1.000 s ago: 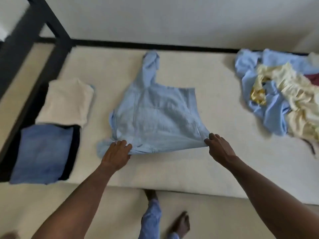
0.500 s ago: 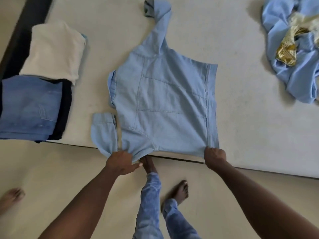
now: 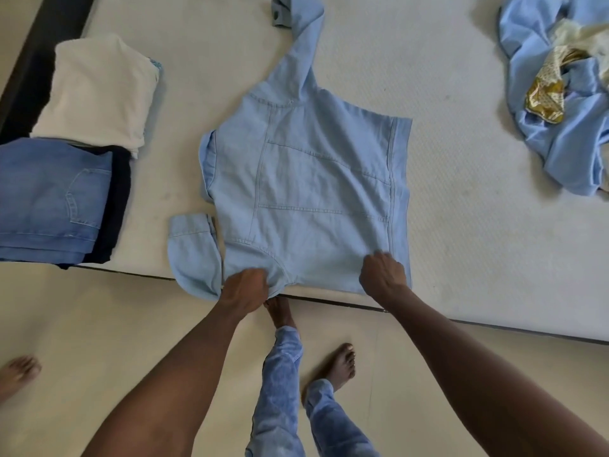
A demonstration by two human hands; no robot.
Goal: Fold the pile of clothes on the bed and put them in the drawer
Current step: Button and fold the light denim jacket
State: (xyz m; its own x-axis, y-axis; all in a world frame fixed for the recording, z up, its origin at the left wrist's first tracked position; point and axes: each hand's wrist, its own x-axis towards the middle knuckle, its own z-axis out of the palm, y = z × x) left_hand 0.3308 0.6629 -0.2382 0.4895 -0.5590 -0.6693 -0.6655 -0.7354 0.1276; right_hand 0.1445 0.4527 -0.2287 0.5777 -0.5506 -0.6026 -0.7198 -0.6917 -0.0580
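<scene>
Both hands, left hand (image 3: 245, 286) and right hand (image 3: 382, 275), grip the denim jacket's (image 3: 313, 186) near edge.

Light-blue denim jacket (image 3: 316, 192) flat mid-frame on mattress (image 3: 461, 225), left hand (image 3: 245, 288) and right hand (image 3: 382, 275) gripping its near edge, folded stack (image 3: 66, 153) upper left, unfolded pile (image 3: 560, 94) upper right.

No readable text, labels, brands or numbers anywhere on the clothes or the bed.
</scene>
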